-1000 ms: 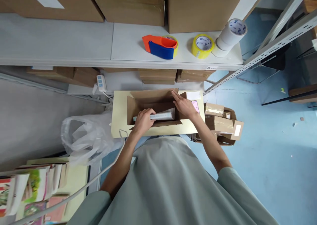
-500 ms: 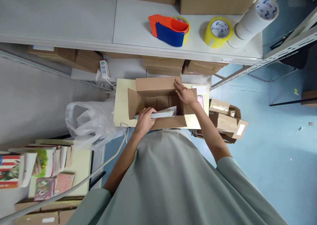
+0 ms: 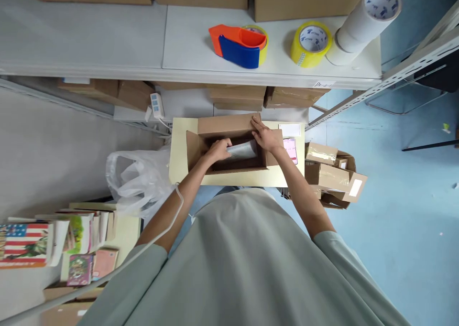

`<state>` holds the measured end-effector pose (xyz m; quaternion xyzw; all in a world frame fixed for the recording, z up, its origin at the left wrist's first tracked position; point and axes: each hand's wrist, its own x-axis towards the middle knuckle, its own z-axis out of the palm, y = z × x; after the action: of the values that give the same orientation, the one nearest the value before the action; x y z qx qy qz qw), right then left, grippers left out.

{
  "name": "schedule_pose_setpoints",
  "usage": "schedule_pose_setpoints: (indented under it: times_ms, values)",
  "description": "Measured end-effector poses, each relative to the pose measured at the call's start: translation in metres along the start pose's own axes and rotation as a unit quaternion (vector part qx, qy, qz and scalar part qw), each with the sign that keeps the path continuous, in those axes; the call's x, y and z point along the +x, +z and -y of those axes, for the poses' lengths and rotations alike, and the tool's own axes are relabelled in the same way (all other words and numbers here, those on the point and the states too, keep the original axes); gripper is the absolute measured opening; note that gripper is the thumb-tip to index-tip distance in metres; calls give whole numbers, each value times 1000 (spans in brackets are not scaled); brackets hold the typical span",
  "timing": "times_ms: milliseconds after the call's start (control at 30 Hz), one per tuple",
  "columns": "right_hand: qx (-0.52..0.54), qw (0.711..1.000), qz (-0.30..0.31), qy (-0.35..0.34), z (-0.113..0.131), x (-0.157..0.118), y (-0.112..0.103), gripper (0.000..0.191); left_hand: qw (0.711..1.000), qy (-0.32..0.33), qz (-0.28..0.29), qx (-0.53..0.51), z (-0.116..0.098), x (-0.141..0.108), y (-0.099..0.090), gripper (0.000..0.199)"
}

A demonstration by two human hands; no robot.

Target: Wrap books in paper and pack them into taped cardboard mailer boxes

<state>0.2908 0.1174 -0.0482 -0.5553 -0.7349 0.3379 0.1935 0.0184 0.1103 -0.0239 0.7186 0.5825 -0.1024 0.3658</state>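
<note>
An open cardboard box (image 3: 229,123) sits on a pale yellow table (image 3: 178,149), its flaps spread. Inside the box lies a flat, whitish wrapped item (image 3: 243,151). My left hand (image 3: 218,150) reaches into the box from the left side, its fingers closed on the left end of that item. At the box's right rear corner, my right hand (image 3: 263,134) has its fingers on the back flap, thumb side towards the box. A phone with a pinkish screen (image 3: 290,150) and a white label sheet (image 3: 289,130) lie right of the box.
The shelf (image 3: 118,39) ahead holds an orange-blue tape dispenser (image 3: 238,46), yellow tape (image 3: 311,44) and white rolls (image 3: 366,22). A plastic bag (image 3: 139,178) and books (image 3: 27,242) are left; cartons (image 3: 332,175) stand right. A cable crosses my left arm.
My left hand has moved forward and deeper into the box with the item, which now lies lower inside and shows its broad face. My right hand remains at the back flap.
</note>
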Motion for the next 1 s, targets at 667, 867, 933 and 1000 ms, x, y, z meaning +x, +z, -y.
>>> schedule_pose_setpoints:
  times_ms: [667,867,933,1000]
  values:
    - [-72,995,-69,-11,28,-42,-23,55,935,7,-354,-1,22,-137,31,92]
    - [-150,982,-110,43,27,-59,-45,56,913,-63,-392,-97,36,-165,45,114]
    - [-133,985,-101,45,27,-58,-53,61,919,-33,-376,-115,33,-169,45,113]
    - [-107,988,-104,37,31,-53,-60,63,927,-2,-356,-122,28,-172,41,113]
